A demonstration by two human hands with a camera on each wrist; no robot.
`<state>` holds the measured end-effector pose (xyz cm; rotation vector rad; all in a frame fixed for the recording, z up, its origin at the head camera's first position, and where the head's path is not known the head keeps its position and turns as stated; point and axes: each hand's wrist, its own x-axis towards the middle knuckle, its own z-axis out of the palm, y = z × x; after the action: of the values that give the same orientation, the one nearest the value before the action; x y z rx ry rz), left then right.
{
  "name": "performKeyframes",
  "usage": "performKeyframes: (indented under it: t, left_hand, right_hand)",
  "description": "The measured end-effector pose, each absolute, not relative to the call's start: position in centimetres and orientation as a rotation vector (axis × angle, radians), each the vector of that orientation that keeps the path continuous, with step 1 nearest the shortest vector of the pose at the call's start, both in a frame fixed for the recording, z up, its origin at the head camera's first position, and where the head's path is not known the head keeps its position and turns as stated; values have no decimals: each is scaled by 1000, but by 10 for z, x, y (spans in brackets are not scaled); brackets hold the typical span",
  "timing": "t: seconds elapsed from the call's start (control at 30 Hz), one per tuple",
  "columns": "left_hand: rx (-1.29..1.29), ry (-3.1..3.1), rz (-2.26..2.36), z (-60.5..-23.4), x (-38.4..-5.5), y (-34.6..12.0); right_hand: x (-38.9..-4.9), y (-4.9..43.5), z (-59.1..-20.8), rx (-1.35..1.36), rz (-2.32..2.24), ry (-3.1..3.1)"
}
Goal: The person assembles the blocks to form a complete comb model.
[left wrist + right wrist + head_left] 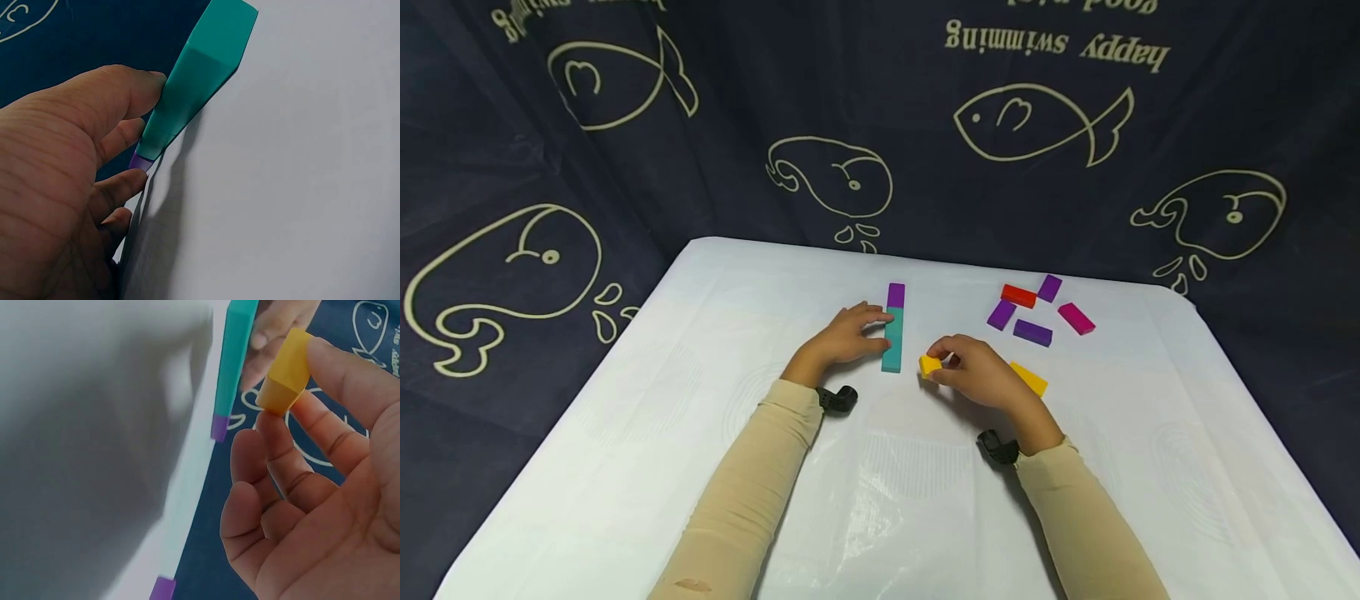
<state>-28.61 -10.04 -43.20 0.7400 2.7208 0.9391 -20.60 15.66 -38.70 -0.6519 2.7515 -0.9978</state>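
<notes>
A teal block strip [892,333] lies on the white table, with a purple block [897,295] in line at its far end. My left hand [847,333] rests along the strip's left side, thumb and fingertips touching the teal side with fingers fairly straight. In the left wrist view, the thumb lies against the teal strip [197,75]. To the right of the strip, my right hand [977,371] pinches a small yellow block [929,367] between thumb and fingertips. The right wrist view shows this yellow block [290,369] in the pinch, the other fingers loosely bent.
Behind the right hand lie a red block [1018,296], several purple blocks [1032,332] and a magenta block [1077,318]. Another yellow block [1028,378] lies just right of that hand, partly hidden by it. A dark printed cloth [917,200] hangs beyond the table's far edge.
</notes>
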Motion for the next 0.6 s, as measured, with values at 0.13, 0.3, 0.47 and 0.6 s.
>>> performKeyframes:
  t: [0.13, 0.3, 0.47, 0.6]
  left_hand:
    - [752, 2718, 952, -432, -286, -101]
    - [752, 2716, 955, -432, -286, -102]
    - [744, 2713, 956, -431, -286, -102]
    - [744, 2712, 948, -432, -287, -102]
  right_hand:
    - [-207, 145, -389, -656, -1016, 2744]
    - [-209, 129, -391, -658, -1002, 2742]
    - [-209, 118, -394, -674, -947, 2755]
    - [-208, 112, -396, -706, -937, 2761]
